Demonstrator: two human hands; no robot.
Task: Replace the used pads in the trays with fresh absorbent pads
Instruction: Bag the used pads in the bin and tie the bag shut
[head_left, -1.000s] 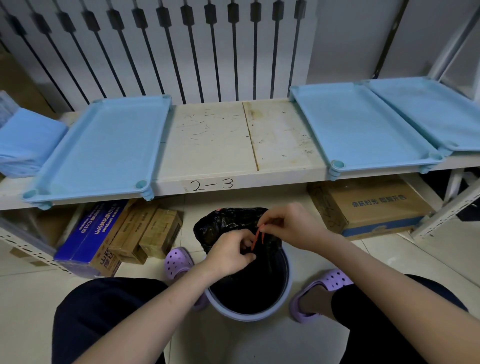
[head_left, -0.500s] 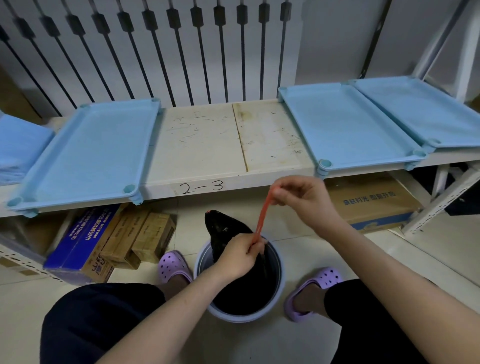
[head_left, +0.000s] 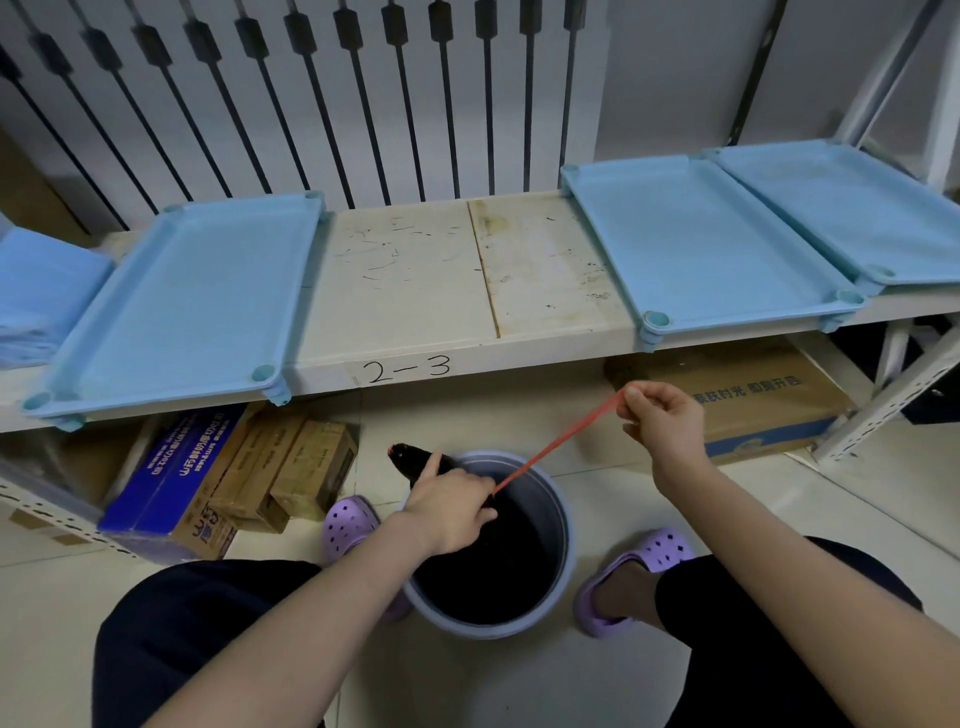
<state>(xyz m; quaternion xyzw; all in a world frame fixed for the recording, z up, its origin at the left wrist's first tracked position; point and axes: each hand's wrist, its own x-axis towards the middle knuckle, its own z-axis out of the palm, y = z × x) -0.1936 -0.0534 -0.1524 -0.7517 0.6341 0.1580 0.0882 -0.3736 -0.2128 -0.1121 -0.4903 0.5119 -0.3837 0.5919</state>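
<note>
L hand: gripped gathered neck of black bag over grey bin on floor. R hand: pinched red drawstring, taut btwn both hands. Shelf marked 2-3 held left tray, right tray, far-right tray, the last two touching. Blue pad stack: far left of shelf, beside left tray.

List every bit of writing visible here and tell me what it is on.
"2-3": handwritten on the front edge of the shelf.
Blue Chinese characters on the cardboard box under the shelf at right: too blurred to read with certainty.
White print on the blue box under the shelf at left: turned away and blurred, not readable.
Small print on the brown cartons beside it: too small to read.
</note>
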